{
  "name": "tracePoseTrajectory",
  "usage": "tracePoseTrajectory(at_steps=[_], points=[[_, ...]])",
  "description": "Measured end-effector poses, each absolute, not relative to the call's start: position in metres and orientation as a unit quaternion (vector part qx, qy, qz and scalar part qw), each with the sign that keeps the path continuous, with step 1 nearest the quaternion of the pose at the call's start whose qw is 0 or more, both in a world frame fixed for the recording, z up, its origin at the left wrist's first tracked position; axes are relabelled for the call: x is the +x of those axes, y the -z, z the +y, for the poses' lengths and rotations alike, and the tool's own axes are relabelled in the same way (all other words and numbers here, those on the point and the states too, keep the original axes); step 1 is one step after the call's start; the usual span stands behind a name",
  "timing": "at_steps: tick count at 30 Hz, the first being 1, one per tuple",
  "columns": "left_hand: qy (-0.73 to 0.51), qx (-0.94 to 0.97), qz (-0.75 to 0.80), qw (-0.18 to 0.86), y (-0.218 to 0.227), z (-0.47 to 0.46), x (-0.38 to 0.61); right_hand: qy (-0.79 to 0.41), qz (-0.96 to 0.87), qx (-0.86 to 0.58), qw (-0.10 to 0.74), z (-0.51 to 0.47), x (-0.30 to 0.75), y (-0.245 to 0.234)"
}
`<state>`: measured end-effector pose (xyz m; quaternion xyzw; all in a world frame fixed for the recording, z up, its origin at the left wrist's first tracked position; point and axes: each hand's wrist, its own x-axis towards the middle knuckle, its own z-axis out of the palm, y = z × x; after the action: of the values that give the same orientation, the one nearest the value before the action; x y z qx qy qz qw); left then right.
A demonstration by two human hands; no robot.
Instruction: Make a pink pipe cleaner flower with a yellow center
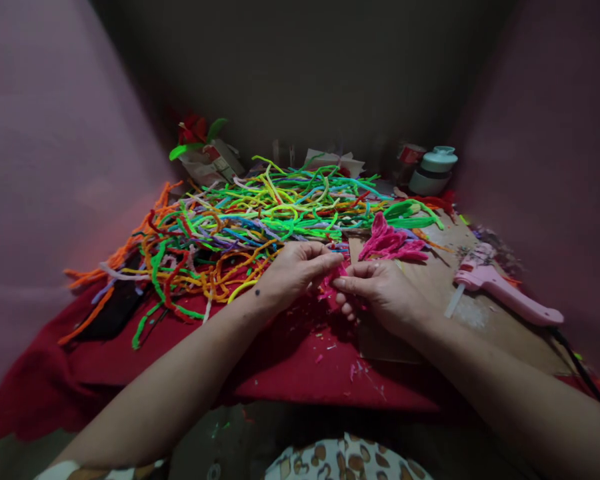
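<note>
Pink fuzzy wire (330, 280) is pinched between the left hand (295, 270) and right hand (385, 292) above the red cloth (290, 360). Bent pink pieces (390, 243) already lie on the board (445, 283); the colourful pile (260, 213) behind looks untouched.

The left wall (55, 167) and the right wall (555, 133) are pale pink, and the far wall (305, 67) between them is dark and dim. A red cloth (120, 353) covers the desk (410, 397) and hangs crumpled over its near left corner. Light falls brightest on the middle of the desk, casting a reddish glow low on the left wall.
</note>
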<state>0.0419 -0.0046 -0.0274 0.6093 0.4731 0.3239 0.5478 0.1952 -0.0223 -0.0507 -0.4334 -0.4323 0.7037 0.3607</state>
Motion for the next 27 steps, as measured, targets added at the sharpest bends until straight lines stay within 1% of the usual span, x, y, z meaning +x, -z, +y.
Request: tracePoseTrajectory(at_steps=[3, 6, 8, 14, 17, 20, 23, 27], points=[[-0.291, 0.594, 0.453, 0.597, 0.025, -0.002, 0.036, -0.715, -0.426, -0.413, 0.371, -0.021, 0.197, 0.053], [-0.285, 0.584, 0.451, 0.611, 0.023, 0.0, 0.033, -0.724, -0.421, -0.387, 0.387, -0.019, 0.198, 0.055], [-0.286, 0.586, 0.458, 0.604, 0.023, 0.0, 0.034, -0.722, -0.417, -0.389, 0.39, -0.019, 0.197, 0.055], [-0.272, 0.616, 0.509, 0.536, 0.024, -0.001, 0.039, -0.677, -0.434, -0.44, 0.4, -0.025, 0.192, 0.053], [-0.276, 0.616, 0.513, 0.531, 0.025, -0.003, 0.043, -0.662, -0.439, -0.445, 0.413, -0.026, 0.192, 0.054], [-0.29, 0.605, 0.504, 0.544, 0.024, -0.005, 0.045, -0.67, -0.424, -0.442, 0.418, -0.025, 0.193, 0.054], [-0.294, 0.594, 0.493, 0.564, 0.025, -0.005, 0.044, -0.689, -0.413, -0.439, 0.402, -0.023, 0.196, 0.053], [-0.293, 0.579, 0.461, 0.605, 0.031, -0.002, 0.039, -0.719, -0.415, -0.401, 0.387, -0.02, 0.198, 0.057]])
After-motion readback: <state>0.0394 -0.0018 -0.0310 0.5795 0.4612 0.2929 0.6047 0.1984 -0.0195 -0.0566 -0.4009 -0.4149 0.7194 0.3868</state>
